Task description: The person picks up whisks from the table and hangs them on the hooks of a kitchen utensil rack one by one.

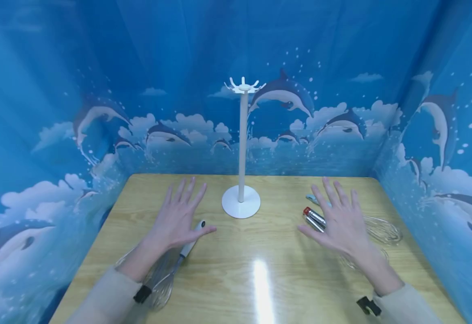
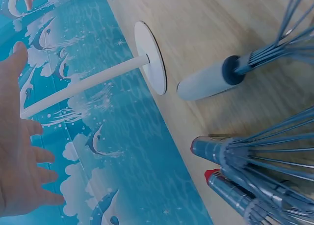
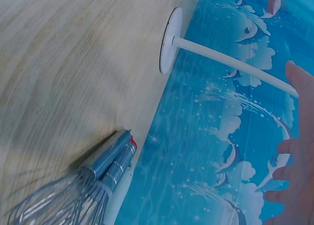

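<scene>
My left hand (image 1: pixel 177 220) hovers palm down with fingers spread, over the left side of the table. Partly under it lies a whisk with a white handle (image 1: pixel 189 246) and a dark collar. In the left wrist view, steel-handled whisks (image 2: pixel 213 149) lie beside it, one red at its end. Opposite, my right hand (image 1: pixel 343 225) is also spread flat and holds nothing. Beneath it are steel whisk handles (image 1: pixel 314 219), one red-tipped, and a light-blue handle (image 1: pixel 312 198); the hand hides part of them. Wire loops (image 1: pixel 383 230) show past its outer edge.
A white stand (image 1: pixel 242 144) with a round base and a ring of upturned hooks (image 1: pixel 244 86) rises between the hands, near the back of the wooden table (image 1: pixel 228 270). Blue dolphin-print curtains (image 1: pixel 203 54) enclose the back and both sides.
</scene>
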Demonstrator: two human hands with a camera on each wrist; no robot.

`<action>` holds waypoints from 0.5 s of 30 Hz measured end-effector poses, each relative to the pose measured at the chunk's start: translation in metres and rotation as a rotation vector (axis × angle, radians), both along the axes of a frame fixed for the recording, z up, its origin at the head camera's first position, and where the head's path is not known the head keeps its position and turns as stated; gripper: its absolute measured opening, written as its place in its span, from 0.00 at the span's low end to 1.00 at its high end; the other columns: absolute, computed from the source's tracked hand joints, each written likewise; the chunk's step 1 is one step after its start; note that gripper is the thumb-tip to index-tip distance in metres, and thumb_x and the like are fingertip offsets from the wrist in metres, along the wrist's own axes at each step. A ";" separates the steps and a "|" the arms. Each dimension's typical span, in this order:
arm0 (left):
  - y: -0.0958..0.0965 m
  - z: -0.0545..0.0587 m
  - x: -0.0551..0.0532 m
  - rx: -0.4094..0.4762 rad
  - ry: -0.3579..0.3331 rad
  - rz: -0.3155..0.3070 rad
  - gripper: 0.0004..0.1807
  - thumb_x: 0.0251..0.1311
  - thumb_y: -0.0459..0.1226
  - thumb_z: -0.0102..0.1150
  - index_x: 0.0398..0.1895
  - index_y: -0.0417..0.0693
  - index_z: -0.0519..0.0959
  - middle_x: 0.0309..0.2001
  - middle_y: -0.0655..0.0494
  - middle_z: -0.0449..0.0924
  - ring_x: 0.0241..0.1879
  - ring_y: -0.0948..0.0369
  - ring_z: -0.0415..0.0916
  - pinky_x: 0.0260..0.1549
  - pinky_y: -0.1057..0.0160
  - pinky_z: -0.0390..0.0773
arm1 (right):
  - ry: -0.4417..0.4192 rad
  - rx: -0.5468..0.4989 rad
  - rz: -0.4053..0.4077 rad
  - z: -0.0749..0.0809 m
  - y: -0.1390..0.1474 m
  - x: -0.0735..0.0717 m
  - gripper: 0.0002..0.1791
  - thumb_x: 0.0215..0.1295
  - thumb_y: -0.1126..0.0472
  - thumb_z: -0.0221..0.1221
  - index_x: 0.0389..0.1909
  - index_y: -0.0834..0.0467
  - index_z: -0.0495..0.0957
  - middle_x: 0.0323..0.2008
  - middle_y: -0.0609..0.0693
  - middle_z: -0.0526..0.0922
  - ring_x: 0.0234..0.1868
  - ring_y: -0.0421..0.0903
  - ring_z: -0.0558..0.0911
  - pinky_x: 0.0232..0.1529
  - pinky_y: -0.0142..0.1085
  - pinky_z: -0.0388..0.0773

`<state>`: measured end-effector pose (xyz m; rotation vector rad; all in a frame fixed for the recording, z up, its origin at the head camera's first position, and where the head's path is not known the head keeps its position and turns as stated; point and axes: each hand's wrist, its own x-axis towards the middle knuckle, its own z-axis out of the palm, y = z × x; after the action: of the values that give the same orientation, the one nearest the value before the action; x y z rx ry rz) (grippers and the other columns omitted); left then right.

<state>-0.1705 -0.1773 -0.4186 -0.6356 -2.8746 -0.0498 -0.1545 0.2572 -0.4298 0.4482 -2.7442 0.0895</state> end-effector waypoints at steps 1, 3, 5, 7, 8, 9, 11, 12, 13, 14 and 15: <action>0.000 0.001 -0.002 -0.002 0.004 0.000 0.63 0.56 0.78 0.52 0.86 0.54 0.51 0.86 0.39 0.44 0.85 0.36 0.46 0.79 0.27 0.52 | 0.007 -0.005 0.005 -0.001 -0.002 -0.002 0.63 0.54 0.19 0.60 0.84 0.50 0.55 0.85 0.60 0.52 0.82 0.69 0.57 0.75 0.76 0.53; 0.001 0.004 -0.006 -0.005 0.018 -0.003 0.62 0.57 0.78 0.52 0.86 0.53 0.51 0.86 0.39 0.44 0.85 0.37 0.46 0.80 0.29 0.51 | 0.020 -0.016 0.011 -0.002 -0.007 -0.008 0.63 0.54 0.19 0.61 0.83 0.51 0.57 0.85 0.61 0.54 0.82 0.68 0.58 0.76 0.76 0.53; 0.003 0.006 -0.012 -0.004 0.039 -0.003 0.62 0.57 0.78 0.52 0.86 0.52 0.52 0.85 0.38 0.46 0.85 0.37 0.46 0.80 0.29 0.52 | 0.035 -0.022 0.015 -0.004 -0.012 -0.015 0.62 0.54 0.19 0.60 0.83 0.52 0.58 0.84 0.61 0.56 0.82 0.68 0.59 0.76 0.74 0.53; 0.005 0.008 -0.020 -0.005 0.068 0.001 0.62 0.57 0.78 0.53 0.86 0.52 0.52 0.85 0.37 0.49 0.84 0.37 0.49 0.79 0.29 0.53 | 0.063 -0.041 0.023 -0.006 -0.019 -0.022 0.62 0.54 0.18 0.59 0.82 0.53 0.61 0.83 0.62 0.58 0.81 0.68 0.60 0.77 0.73 0.53; 0.007 0.010 -0.024 -0.004 0.081 0.004 0.62 0.57 0.78 0.53 0.86 0.51 0.53 0.84 0.37 0.51 0.84 0.37 0.50 0.79 0.29 0.54 | 0.080 -0.050 0.027 -0.007 -0.023 -0.026 0.61 0.55 0.18 0.57 0.81 0.53 0.61 0.83 0.62 0.59 0.80 0.68 0.61 0.77 0.73 0.54; 0.008 0.011 -0.028 0.000 0.093 0.008 0.62 0.57 0.77 0.54 0.85 0.51 0.54 0.84 0.37 0.53 0.83 0.37 0.52 0.78 0.29 0.56 | 0.098 -0.062 0.035 -0.009 -0.027 -0.030 0.60 0.56 0.17 0.54 0.81 0.54 0.62 0.82 0.62 0.60 0.80 0.68 0.62 0.77 0.72 0.54; 0.011 0.014 -0.036 0.004 0.110 0.015 0.61 0.57 0.77 0.55 0.85 0.50 0.55 0.83 0.37 0.57 0.82 0.37 0.56 0.78 0.30 0.58 | 0.142 -0.094 0.056 -0.012 -0.035 -0.038 0.60 0.59 0.15 0.49 0.79 0.55 0.65 0.80 0.64 0.64 0.78 0.68 0.65 0.77 0.72 0.56; 0.013 0.015 -0.040 0.008 0.117 0.018 0.61 0.57 0.76 0.56 0.85 0.50 0.56 0.82 0.37 0.59 0.81 0.37 0.57 0.77 0.30 0.60 | 0.161 -0.110 0.066 -0.013 -0.039 -0.042 0.59 0.60 0.15 0.45 0.78 0.56 0.65 0.79 0.64 0.66 0.77 0.69 0.67 0.77 0.71 0.56; 0.015 0.017 -0.044 0.010 0.127 0.017 0.61 0.58 0.76 0.56 0.84 0.49 0.56 0.81 0.37 0.60 0.80 0.37 0.59 0.77 0.30 0.62 | 0.180 -0.122 0.074 -0.014 -0.043 -0.046 0.59 0.61 0.14 0.42 0.78 0.56 0.66 0.78 0.64 0.68 0.76 0.69 0.68 0.77 0.71 0.57; 0.017 0.018 -0.048 0.011 0.138 0.017 0.60 0.58 0.76 0.56 0.84 0.49 0.57 0.81 0.37 0.62 0.79 0.38 0.61 0.76 0.31 0.63 | 0.193 -0.131 0.080 -0.015 -0.047 -0.050 0.60 0.62 0.13 0.38 0.77 0.57 0.67 0.77 0.64 0.69 0.75 0.68 0.69 0.77 0.71 0.58; 0.019 0.019 -0.052 0.014 0.152 0.013 0.60 0.58 0.76 0.57 0.84 0.49 0.58 0.80 0.37 0.63 0.78 0.38 0.63 0.75 0.32 0.65 | 0.208 -0.139 0.086 -0.016 -0.051 -0.054 0.60 0.63 0.13 0.36 0.77 0.57 0.68 0.76 0.64 0.71 0.74 0.68 0.70 0.77 0.71 0.59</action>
<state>-0.2223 -0.1586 -0.3993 -0.5909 -2.7293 -0.0186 -0.2090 0.2059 -0.4456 0.5064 -2.4958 0.2403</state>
